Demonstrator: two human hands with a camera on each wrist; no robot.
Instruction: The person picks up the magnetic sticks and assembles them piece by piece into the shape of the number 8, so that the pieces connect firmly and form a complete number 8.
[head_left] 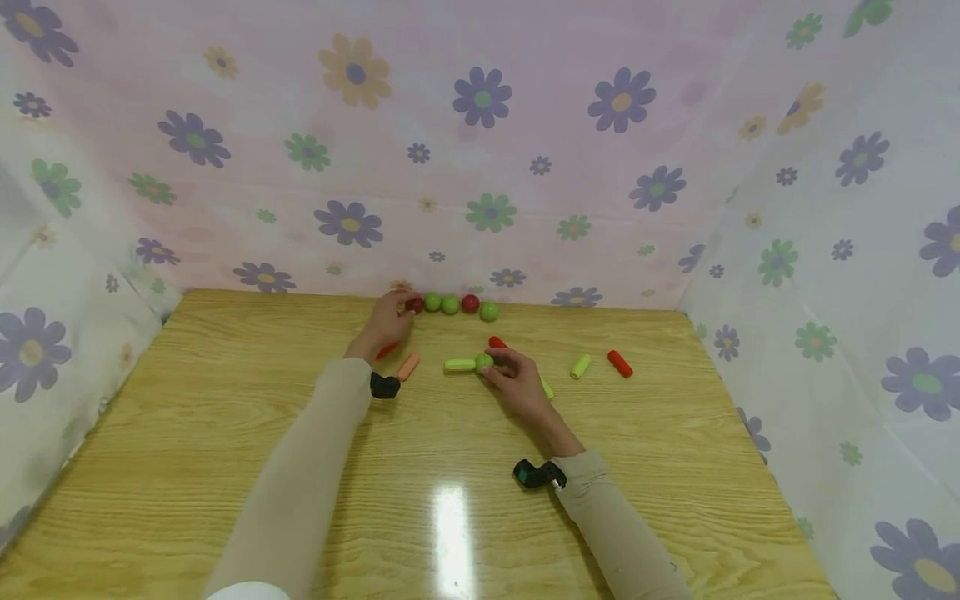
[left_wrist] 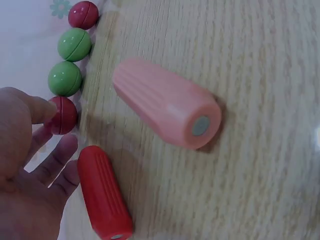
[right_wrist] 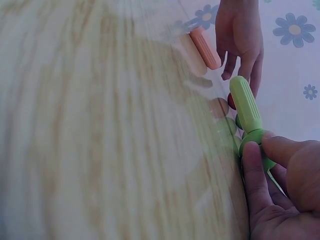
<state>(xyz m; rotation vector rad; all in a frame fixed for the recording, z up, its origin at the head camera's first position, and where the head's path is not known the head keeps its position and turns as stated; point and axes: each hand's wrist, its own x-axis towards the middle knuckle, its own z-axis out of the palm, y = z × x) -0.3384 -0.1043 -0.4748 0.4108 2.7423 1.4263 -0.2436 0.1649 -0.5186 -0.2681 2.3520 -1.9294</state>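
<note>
2 pinches on my feed: L grip (head_left: pixel 386 322) on red ball (left_wrist: pixel 66 117), R grip (head_left: pixel 521 383) on green ball (head_left: pixel 483 362) touching lime rod (head_left: pixel 458 365).

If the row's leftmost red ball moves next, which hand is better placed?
Likely the left hand: it pinches that red ball, while the right hand, farther off, holds a green ball.
</note>
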